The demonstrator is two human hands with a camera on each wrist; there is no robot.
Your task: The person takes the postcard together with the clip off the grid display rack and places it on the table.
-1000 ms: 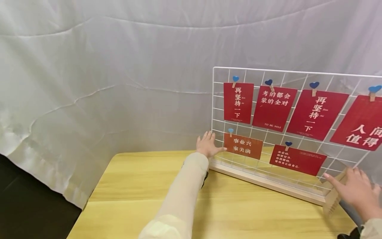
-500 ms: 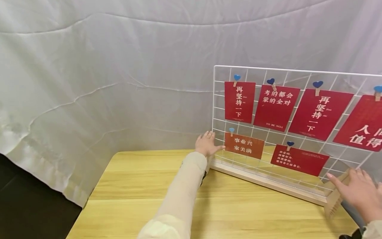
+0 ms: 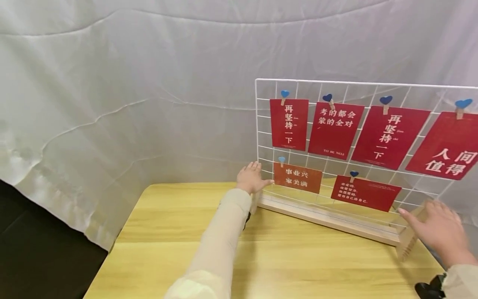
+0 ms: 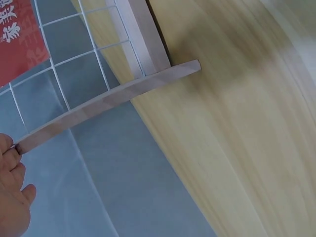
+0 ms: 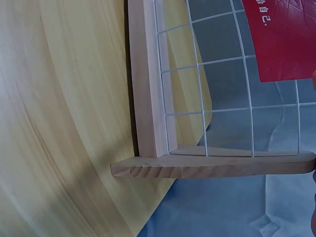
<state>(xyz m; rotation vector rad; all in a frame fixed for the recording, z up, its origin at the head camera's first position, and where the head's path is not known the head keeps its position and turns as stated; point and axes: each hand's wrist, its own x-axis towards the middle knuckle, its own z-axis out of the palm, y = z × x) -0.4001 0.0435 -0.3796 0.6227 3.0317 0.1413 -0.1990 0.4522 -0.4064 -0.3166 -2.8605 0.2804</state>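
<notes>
A white wire grid rack (image 3: 311, 154) stands on a wooden base on the table, its right part cut off in the head view. Several red cards (image 3: 289, 124) hang from it on blue heart clips (image 3: 285, 94). My left hand (image 3: 250, 178) holds the rack's left end, thumb at the front by an orange-red card (image 3: 297, 177). In the left wrist view, its fingers (image 4: 14, 160) meet the tip of the wooden side piece (image 4: 98, 108). At the opposite end my right hand (image 3: 440, 232) holds the right wooden side piece (image 5: 207, 170); most of that hand is outside the right wrist view.
The yellow wood-grain table (image 3: 179, 228) carries the rack, close to its right side. A pale grey cloth (image 3: 149, 83) hangs behind and to the left. Something black (image 3: 41, 245) lies low at the left, beyond the table's edge.
The rack has shifted slightly to the left along the table, with both hands moving with it. The hold on each end looks the same, and the cards still hang in place.
</notes>
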